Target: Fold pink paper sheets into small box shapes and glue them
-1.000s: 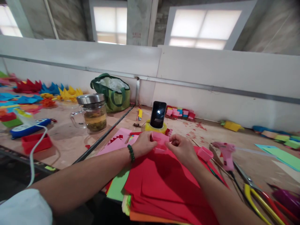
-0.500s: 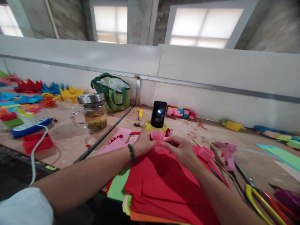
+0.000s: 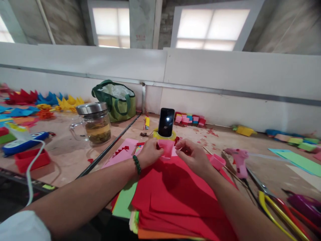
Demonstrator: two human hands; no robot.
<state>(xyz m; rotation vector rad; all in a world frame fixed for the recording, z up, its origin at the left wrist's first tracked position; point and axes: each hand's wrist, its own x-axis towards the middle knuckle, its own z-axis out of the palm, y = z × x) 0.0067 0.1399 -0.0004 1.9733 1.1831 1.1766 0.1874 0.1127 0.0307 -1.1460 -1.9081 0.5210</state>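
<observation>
Both my hands meet over a stack of red paper sheets [image 3: 175, 197] at the table's near edge. My left hand [image 3: 149, 153], with a green bead bracelet at the wrist, pinches the left side of a small pink folded paper piece [image 3: 166, 147]. Fingers of my right hand [image 3: 193, 157] are closed on the same piece from the right. A second pink folded piece [image 3: 217, 161] lies just right of my right hand.
A phone [image 3: 166, 122] stands on a yellow tape roll behind my hands. A glass jar mug [image 3: 94, 124] and green bag [image 3: 115, 100] stand to the left. A pink glue gun [image 3: 239, 160], scissors [image 3: 273, 201] and green paper [image 3: 298, 160] lie right. Coloured folded shapes line the wall.
My hands have lifted the pink piece slightly and turned it more upright. My head has shifted, so everything sits a little further left in view.
</observation>
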